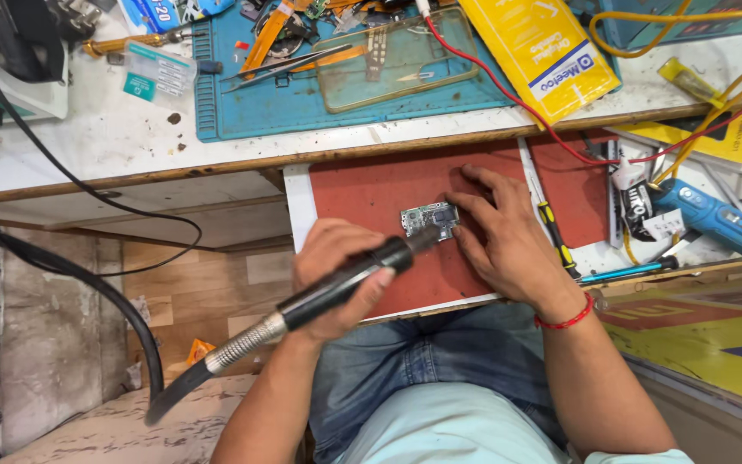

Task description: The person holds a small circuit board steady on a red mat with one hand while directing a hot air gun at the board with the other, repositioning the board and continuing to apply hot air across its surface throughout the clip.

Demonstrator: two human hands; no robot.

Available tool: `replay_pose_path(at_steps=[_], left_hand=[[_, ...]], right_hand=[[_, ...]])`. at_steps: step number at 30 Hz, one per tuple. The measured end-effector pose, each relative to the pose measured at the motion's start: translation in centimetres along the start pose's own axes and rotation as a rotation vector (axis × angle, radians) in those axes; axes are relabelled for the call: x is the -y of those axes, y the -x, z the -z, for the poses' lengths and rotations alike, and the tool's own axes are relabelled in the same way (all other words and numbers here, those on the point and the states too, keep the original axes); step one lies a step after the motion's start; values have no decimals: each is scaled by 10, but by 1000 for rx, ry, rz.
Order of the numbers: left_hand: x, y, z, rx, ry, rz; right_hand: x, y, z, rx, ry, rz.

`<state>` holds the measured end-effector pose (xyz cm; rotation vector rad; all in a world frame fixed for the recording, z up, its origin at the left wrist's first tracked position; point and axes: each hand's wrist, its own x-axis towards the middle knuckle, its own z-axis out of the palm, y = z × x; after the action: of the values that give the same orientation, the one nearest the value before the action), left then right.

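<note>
Red work mat (362, 185): lies on a pull-out white shelf below a scuffed white bench top (113, 137). Small circuit board (428, 220): rests near the mat's centre. Right hand (500, 236): fingers spread narrowly, fingertips pressing the board's right edge. Left hand (337, 275): closed around a black hot-air handpiece (345, 288), nozzle at the board. Blue silicone mat (302, 94), tweezers (281, 64), yellow package (543, 51): on the bench top. Blue tool (714, 219): at right. Wood-look floor (216, 292): below.
</note>
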<state>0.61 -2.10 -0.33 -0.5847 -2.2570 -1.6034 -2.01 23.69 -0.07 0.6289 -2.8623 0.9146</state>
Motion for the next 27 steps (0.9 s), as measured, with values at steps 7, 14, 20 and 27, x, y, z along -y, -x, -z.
replay_pose_path(at_steps=[7, 14, 20, 27], left_hand=[[3, 0, -4, 10, -32, -25], [3, 1, -1, -44, 2, 38], [5, 2, -5, -92, -9, 66], [6, 1, -1, -30, 17, 29]], right_hand=[[-4, 1, -1, 12, -7, -2], [0, -1, -1, 8, -3, -4], [-4, 2, 1, 3, -23, -12], [-1, -2, 0, 21, -32, -34]])
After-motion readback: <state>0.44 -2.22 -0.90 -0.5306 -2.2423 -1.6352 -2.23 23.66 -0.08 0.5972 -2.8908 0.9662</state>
